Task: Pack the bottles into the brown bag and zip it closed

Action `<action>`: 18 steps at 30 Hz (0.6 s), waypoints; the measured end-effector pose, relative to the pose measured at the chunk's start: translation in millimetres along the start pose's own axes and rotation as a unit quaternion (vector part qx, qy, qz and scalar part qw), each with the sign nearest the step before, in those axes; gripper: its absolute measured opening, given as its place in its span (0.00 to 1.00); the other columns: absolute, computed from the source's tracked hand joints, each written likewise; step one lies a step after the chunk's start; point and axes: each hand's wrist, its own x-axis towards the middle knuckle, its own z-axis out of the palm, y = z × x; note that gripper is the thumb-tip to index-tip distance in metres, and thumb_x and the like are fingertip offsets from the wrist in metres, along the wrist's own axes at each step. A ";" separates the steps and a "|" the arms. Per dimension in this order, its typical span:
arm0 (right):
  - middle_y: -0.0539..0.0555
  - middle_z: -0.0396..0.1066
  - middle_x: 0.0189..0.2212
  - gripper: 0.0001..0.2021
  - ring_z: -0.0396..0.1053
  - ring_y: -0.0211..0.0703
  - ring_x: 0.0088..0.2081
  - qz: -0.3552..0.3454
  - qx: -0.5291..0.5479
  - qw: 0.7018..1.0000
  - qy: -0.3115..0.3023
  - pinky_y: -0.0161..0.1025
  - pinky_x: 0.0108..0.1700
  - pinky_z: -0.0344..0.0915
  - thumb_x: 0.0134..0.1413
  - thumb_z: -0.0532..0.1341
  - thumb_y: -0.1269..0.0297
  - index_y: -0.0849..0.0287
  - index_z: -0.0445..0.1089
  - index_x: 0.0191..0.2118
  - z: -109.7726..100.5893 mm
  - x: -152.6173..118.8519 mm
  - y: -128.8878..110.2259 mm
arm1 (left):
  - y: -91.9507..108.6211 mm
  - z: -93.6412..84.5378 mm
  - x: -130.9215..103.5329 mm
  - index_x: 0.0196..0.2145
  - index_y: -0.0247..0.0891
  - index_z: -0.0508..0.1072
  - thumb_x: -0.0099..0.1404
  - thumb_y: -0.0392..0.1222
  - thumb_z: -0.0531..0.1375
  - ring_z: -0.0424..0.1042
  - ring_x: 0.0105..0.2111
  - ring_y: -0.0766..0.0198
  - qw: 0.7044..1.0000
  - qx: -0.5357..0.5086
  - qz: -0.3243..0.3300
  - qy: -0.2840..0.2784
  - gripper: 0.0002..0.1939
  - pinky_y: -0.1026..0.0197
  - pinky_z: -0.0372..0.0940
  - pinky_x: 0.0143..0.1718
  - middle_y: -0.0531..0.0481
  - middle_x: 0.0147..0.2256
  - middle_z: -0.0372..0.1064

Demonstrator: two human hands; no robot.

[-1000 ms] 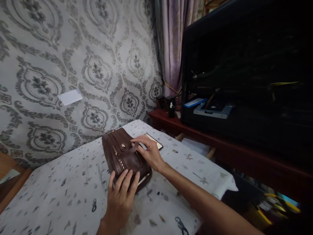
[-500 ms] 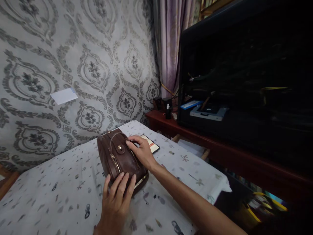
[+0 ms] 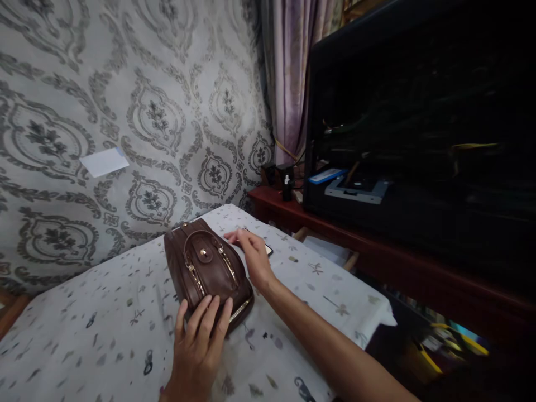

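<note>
A brown leather handbag [image 3: 215, 279] lies on the patterned white cloth, with gold zippers and a round gold clasp on its upper face. Its thin handle [image 3: 186, 244] arches over the clasp. My left hand [image 3: 197, 340] rests on the near end of the bag, fingers spread. Just off the bag's right side, my right hand [image 3: 256, 261] hovers with fingers apart and nothing visible in them. Behind that hand a phone [image 3: 268, 250] is mostly hidden.
The patterned white cloth [image 3: 121, 312] covers the table beneath the bag. To the right are a dark red shelf [image 3: 272, 201], a small black bottle [image 3: 287, 188] and a large black cabinet-like frame [image 3: 419, 223]. An open drawer [image 3: 326, 251] sits below. Patterned wallpaper rises behind.
My right hand has let go of the bag's handle and moved right, off the bag, covering more of the phone. My left hand stays on the bag.
</note>
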 end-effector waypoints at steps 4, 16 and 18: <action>0.47 0.55 0.13 0.34 0.57 0.38 0.20 0.066 0.123 0.989 0.045 0.40 0.31 0.61 0.53 0.60 0.32 0.54 0.52 0.13 -6.8 7.0 2.9 | -0.7 0.5 -2.5 0.55 0.38 0.75 0.72 0.32 0.51 0.68 0.54 0.59 1.000 -0.004 0.000 -0.006 0.20 0.45 0.43 0.70 0.42 0.48 0.75; 0.44 0.47 0.09 0.36 0.48 0.35 0.17 0.097 0.121 0.988 0.021 0.39 0.25 0.52 0.46 0.61 0.29 0.53 0.48 0.11 -5.3 2.9 8.2 | -0.3 3.5 -7.4 0.64 0.42 0.66 0.73 0.33 0.50 0.69 0.54 0.59 1.000 -0.013 -0.011 0.001 0.24 0.45 0.44 0.70 0.43 0.49 0.75; 0.45 0.48 0.09 0.36 0.49 0.36 0.17 0.097 0.121 0.988 0.013 0.39 0.25 0.53 0.46 0.61 0.29 0.53 0.48 0.11 -5.4 3.4 7.9 | 0.0 4.4 -7.9 0.63 0.42 0.67 0.73 0.34 0.51 0.69 0.54 0.58 1.000 -0.015 -0.011 0.002 0.24 0.44 0.44 0.70 0.43 0.49 0.75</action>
